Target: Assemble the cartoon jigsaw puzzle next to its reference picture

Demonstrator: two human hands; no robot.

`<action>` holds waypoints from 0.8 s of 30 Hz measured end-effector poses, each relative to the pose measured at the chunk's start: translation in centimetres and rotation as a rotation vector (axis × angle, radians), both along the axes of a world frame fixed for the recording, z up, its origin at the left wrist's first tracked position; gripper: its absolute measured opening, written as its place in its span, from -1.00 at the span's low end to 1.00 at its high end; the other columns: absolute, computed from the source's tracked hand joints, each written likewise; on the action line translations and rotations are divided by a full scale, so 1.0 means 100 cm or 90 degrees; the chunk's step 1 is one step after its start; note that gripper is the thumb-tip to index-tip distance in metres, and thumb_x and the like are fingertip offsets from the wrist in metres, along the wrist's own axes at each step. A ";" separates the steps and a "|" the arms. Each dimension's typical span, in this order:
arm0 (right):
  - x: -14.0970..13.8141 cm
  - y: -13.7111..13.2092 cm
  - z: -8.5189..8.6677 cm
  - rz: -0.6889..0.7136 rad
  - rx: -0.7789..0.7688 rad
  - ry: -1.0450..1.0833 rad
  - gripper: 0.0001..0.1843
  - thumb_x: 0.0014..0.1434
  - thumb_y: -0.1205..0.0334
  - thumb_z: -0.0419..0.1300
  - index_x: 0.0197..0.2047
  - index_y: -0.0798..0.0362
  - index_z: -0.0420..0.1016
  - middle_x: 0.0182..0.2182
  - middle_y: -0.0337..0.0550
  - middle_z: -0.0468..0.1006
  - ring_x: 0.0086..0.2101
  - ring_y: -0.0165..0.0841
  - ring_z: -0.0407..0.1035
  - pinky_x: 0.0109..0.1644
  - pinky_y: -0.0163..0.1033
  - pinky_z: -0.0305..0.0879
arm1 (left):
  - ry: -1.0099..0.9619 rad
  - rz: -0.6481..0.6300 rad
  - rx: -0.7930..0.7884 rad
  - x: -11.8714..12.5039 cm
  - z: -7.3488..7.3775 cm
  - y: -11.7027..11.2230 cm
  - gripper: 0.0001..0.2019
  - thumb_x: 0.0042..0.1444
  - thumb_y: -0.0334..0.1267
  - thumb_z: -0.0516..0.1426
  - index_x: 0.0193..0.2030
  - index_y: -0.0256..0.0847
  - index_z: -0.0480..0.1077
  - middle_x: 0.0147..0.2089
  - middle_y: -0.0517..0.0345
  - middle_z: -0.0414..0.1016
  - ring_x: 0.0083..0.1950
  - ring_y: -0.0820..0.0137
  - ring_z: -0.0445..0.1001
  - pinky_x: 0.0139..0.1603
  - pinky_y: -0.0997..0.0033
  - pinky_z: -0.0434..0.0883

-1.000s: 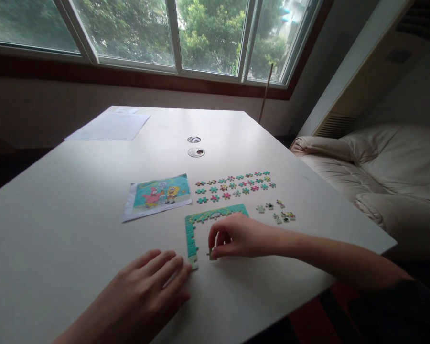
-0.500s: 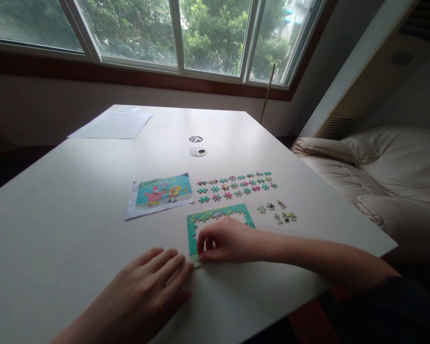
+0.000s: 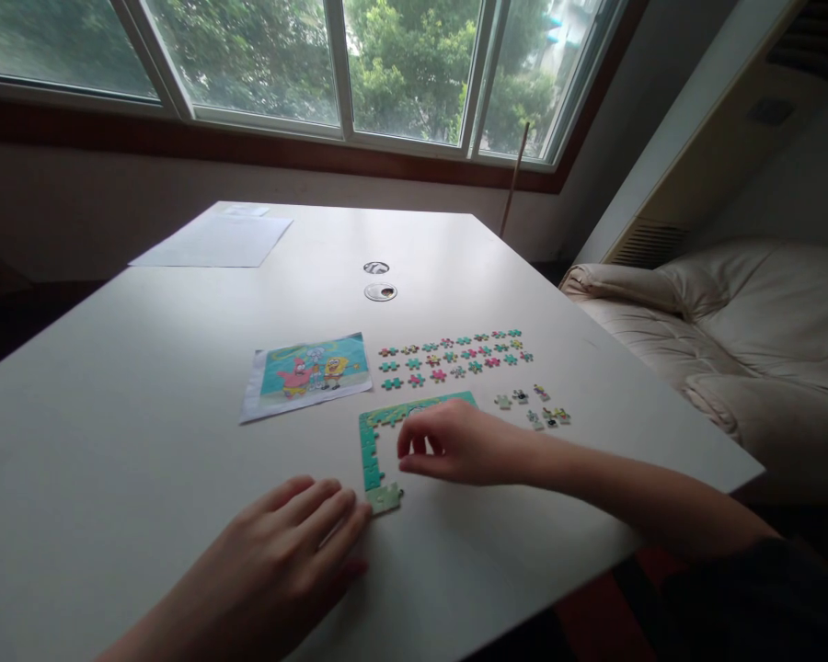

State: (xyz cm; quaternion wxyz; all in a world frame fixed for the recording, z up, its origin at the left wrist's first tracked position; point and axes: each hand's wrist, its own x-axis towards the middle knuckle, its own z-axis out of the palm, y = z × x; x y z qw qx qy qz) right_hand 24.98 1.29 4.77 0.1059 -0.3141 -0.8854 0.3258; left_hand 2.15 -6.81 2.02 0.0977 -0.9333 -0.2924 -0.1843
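Observation:
A partly joined jigsaw border (image 3: 371, 455) lies before me, teal along its left and top sides, with pale green pieces (image 3: 386, 497) at the lower left corner. My left hand (image 3: 296, 542) rests flat and open, its fingertips touching that corner. Just above the border's inner space hovers my right hand (image 3: 462, 446); its fingers are curled, with the thumb and index tips slightly apart and no piece visible between them. This hand and wrist hide the border's right side. Loose jigsaw pieces (image 3: 439, 376) stand in rows beyond it, and several more pieces (image 3: 550, 418) lie to the right.
A printed cartoon picture (image 3: 317, 372) lies left of the rows on the white table (image 3: 144, 395). Farther off are two round table inserts (image 3: 380, 291) and white paper sheets (image 3: 213, 241). A beige sofa (image 3: 752, 340) stands past the right edge, and a window (image 3: 414, 74) is behind.
My right hand has lifted off the lower left corner and moved up and to the right, uncovering pale green pieces there. My left hand has stayed in place.

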 end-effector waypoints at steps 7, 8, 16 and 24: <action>0.095 0.045 0.023 -0.072 -0.075 -0.021 -0.70 0.17 0.06 0.14 -0.20 0.13 0.49 -0.47 -0.20 0.47 -0.47 -0.47 0.29 -0.41 -0.39 0.20 | -0.004 -0.013 0.027 0.004 0.001 0.000 -0.70 0.32 -0.29 -0.09 -0.05 -0.19 0.44 -0.13 0.12 0.55 -0.19 0.33 0.51 -0.16 0.30 0.36; 0.111 0.051 0.022 -0.112 -0.087 -0.030 -0.66 0.16 0.03 0.13 -0.18 0.14 0.48 -0.48 -0.20 0.46 -0.48 -0.47 0.28 -0.41 -0.38 0.19 | -0.006 -0.011 0.032 0.004 -0.001 0.000 -0.70 0.33 -0.28 -0.10 -0.03 -0.18 0.44 -0.11 0.12 0.55 -0.16 0.32 0.51 -0.15 0.30 0.36; 0.194 0.064 0.006 -0.290 -0.124 -0.096 -0.54 0.04 -0.12 0.18 -0.25 0.15 0.48 -0.44 -0.15 0.46 -0.41 -0.38 0.29 -0.31 -0.27 0.21 | 0.000 -0.008 0.039 0.003 -0.003 0.002 -0.71 0.31 -0.30 -0.09 -0.02 -0.15 0.42 -0.14 0.09 0.54 -0.16 0.31 0.51 -0.16 0.33 0.34; 0.194 0.055 0.006 -0.275 -0.135 -0.194 -0.52 -0.01 -0.03 0.20 -0.10 0.12 0.46 -0.39 -0.14 0.48 -0.37 -0.32 0.35 -0.28 -0.26 0.23 | -0.009 0.004 0.068 0.003 -0.006 0.000 -0.69 0.33 -0.30 -0.11 -0.05 -0.14 0.45 -0.16 0.15 0.56 -0.17 0.30 0.49 -0.12 0.27 0.29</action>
